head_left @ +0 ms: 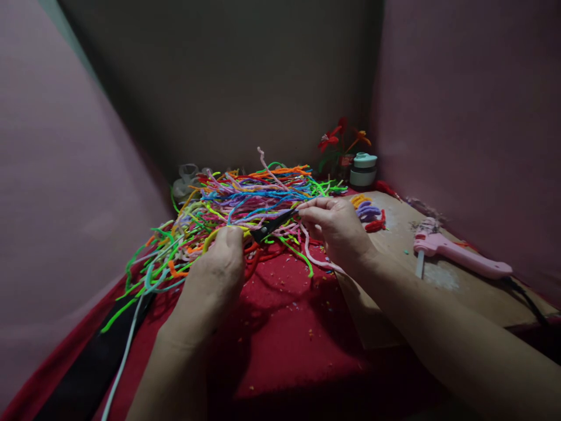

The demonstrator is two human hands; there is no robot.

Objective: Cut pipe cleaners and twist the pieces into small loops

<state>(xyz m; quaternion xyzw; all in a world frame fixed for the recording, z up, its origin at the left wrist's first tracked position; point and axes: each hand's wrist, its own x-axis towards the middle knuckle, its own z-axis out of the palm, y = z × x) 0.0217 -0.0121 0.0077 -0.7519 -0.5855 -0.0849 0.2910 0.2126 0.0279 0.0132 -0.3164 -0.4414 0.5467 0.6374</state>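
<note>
Though dim, hands [335, 228] amid pipe cleaners [254, 196].

Both forearms are bare up to the bottom edge of the view, with no sleeves showing. The left hand [217, 266] and the right hand [335, 225] wear no gloves, rings, watch or bracelets.

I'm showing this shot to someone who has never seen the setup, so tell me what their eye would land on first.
First the big tangle of bright pipe cleaners heaped at the back of the red cloth, with the left hand and right hand working at its near edge around a dark pair of scissors. Next, the pink glue gun lying on the cardboard sheet at right, and the small pipe-cleaner flowers in the far corner.
</note>
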